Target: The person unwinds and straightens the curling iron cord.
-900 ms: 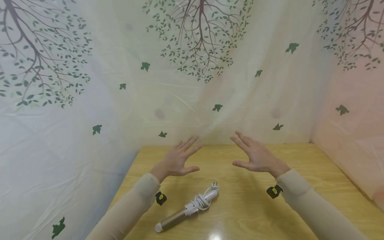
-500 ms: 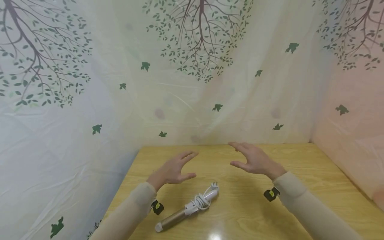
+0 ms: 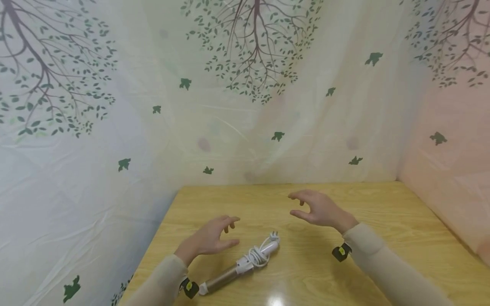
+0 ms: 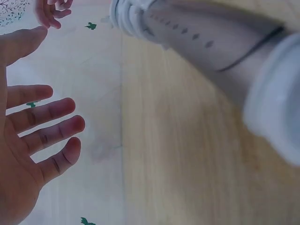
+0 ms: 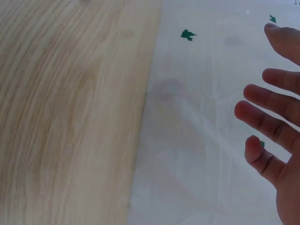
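Observation:
A curling iron [image 3: 223, 277] with a white handle and a gold-brown barrel lies slantwise on the wooden table, its white cord [image 3: 258, 256] wound about the handle and the plug at the far end. My left hand [image 3: 208, 235] hovers to the left of the iron, fingers spread and loosely bent, holding nothing. In the left wrist view the barrel [image 4: 206, 42] looms large, apart from the fingers. Farther right and beyond the plug, my right hand [image 3: 319, 208] hangs above the table with relaxed fingers and an empty palm.
The wooden table [image 3: 375, 208] reaches back to a pale curtain [image 3: 237, 140] printed with trees and green birds. Curtain walls also stand at left and right. A small black wrist camera [image 3: 190, 289] hangs under the left sleeve, another [image 3: 340, 252] under the right.
Both hands have come down and nearer, the left one more, toward the curling iron's left side. Their fingers are more bent than before. The curling iron has stayed in place.

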`<state>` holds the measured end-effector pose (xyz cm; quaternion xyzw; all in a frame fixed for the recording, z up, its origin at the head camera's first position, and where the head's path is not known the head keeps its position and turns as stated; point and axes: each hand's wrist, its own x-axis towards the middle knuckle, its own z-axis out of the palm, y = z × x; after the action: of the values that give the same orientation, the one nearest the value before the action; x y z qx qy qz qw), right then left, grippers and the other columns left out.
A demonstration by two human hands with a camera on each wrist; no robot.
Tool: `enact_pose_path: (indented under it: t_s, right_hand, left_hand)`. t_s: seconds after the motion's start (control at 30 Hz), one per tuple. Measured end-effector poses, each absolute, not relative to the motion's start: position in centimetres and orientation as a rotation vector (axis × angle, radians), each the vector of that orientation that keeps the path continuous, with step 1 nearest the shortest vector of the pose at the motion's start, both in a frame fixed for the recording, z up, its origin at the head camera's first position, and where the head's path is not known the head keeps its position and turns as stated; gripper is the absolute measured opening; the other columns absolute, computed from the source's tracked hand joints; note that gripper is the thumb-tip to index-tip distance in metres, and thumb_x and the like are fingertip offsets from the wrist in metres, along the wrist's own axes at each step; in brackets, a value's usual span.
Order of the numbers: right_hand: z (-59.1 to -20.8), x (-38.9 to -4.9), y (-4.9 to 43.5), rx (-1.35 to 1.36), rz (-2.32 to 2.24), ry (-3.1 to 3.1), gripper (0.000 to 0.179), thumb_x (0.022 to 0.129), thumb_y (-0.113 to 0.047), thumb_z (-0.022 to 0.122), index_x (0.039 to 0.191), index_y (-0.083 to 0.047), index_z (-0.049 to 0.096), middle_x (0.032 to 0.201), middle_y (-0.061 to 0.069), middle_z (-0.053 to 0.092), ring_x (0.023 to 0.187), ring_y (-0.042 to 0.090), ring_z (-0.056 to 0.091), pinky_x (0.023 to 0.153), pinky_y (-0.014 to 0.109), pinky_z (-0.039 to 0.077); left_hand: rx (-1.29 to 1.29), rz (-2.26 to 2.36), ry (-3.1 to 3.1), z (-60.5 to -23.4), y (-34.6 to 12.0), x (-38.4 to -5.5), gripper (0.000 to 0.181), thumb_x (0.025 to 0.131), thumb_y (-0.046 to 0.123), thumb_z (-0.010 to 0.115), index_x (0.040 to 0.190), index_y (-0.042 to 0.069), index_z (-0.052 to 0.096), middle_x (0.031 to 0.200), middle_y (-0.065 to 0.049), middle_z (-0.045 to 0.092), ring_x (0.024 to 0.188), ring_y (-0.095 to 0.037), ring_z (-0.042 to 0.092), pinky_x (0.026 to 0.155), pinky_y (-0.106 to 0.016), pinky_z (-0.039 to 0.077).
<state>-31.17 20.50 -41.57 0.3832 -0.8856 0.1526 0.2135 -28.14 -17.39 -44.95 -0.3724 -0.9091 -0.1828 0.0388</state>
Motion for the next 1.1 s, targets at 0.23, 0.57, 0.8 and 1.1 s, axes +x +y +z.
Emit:
enact_pose_path:
  t_s: [0.23,0.57,0.8,1.1]
  right_hand:
    - [-42.9,-31.5,19.6,1.130,0.448,-2.413,0.046,0.087,-0.041,0.071,0.122,-0.012,0.065,0.115,0.001,0.069,0.082,0.009,0.061,0.070,0.030,0.050]
    - [-45.0,-31.4,18.0,1.225,0.517,-2.462,0.044,0.088,-0.048,0.067,0.120,-0.018,0.065,0.118,-0.003,0.066,0.084,0.007,0.061,0.073,0.028,0.051]
    - [-46.4,-30.9,16.9,1.312,0.496,-2.492,0.045,0.087,-0.048,0.069,0.121,-0.018,0.065,0.121,-0.001,0.064,0.090,0.009,0.062,0.074,0.026,0.051]
    - [-47.5,-30.2,15.8,1.369,0.499,-2.570,0.051,0.086,-0.051,0.068,0.123,-0.017,0.064,0.123,0.001,0.063,0.096,0.013,0.062,0.078,0.028,0.052]
  left_hand:
    - [-1.205,-0.659,-2.849,-46.7,-18.2,-26.7,0.063,0.091,0.051,0.061,0.137,0.009,0.051,0.111,-0.004,0.063,0.094,-0.013,0.057,0.078,-0.028,0.048]
    - [-1.252,-0.679,-2.875,-48.9,-18.6,-25.3,0.061,0.088,0.051,0.065,0.131,0.008,0.056,0.107,-0.002,0.065,0.091,-0.011,0.058,0.075,-0.023,0.048]
    - [-1.267,-0.676,-2.871,-50.1,-18.5,-24.3,0.060,0.087,0.052,0.065,0.130,0.010,0.057,0.106,0.001,0.065,0.092,-0.009,0.059,0.078,-0.024,0.049]
    - [-1.312,-0.688,-2.820,-50.4,-18.4,-23.8,0.056,0.085,0.044,0.069,0.126,0.007,0.060,0.100,0.002,0.065,0.089,-0.006,0.058,0.077,-0.021,0.048]
